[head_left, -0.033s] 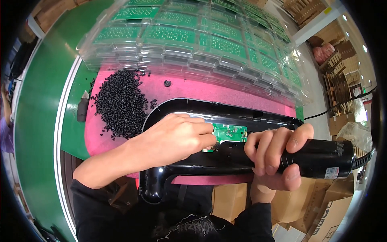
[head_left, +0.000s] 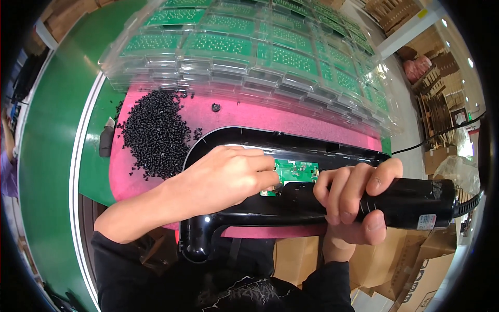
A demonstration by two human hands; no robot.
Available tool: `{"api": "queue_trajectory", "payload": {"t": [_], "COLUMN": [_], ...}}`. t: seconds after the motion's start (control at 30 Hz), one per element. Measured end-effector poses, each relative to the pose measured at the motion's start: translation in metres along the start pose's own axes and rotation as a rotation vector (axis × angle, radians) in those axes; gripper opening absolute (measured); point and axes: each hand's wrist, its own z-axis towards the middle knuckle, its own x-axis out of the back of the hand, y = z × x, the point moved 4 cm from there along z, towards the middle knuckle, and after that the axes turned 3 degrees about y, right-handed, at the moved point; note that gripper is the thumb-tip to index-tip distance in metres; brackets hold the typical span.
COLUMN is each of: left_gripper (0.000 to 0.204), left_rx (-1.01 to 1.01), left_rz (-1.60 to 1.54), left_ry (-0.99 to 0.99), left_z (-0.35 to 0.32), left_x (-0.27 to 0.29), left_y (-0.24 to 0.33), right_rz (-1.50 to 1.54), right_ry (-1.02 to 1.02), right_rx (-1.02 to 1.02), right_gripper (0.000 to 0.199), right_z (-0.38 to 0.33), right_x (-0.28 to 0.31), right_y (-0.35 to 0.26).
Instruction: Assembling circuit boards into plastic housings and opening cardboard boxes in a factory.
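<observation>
A glossy black plastic housing (head_left: 198, 234), open on top, lies across the pink mat in front of me. Inside it sits a green circuit board (head_left: 301, 169), partly covered by my hands. My right hand (head_left: 356, 195) is wrapped round a black electric screwdriver (head_left: 416, 202), held almost level and pointing left over the board. My left hand (head_left: 231, 174) reaches in over the housing with its fingers curled at the board's left edge, close to the screwdriver's front end. Its fingertips are mostly hidden, so what they pinch cannot be made out. The screwdriver's tip is hidden too.
A heap of small black screws (head_left: 156, 135) lies on the left of the pink mat (head_left: 249, 115). One small round black part (head_left: 215, 107) lies apart from it. Stacked clear trays (head_left: 218, 67) of green boards stand behind. Cardboard boxes (head_left: 296, 257) are below right.
My right hand and the screwdriver have shifted very slightly to the left. My left hand and the housing stay practically where they were.
</observation>
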Motion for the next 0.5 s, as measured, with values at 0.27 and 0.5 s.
{"api": "queue_trajectory", "payload": {"t": [0.27, 0.5], "left_gripper": [0.010, 0.017], "left_rx": [0.093, 0.145], "left_rz": [0.000, 0.050], "left_ry": [0.133, 0.163], "left_z": [-0.001, -0.002], "left_x": [0.003, 0.005], "left_y": [-0.004, -0.002], "right_rz": [0.004, 0.093], "right_ry": [-0.018, -0.158], "right_rx": [-0.082, -0.096], "right_gripper": [0.034, 0.035], "right_z": [-0.002, -0.003], "right_x": [-0.004, -0.009], "right_y": [0.013, 0.010]}}
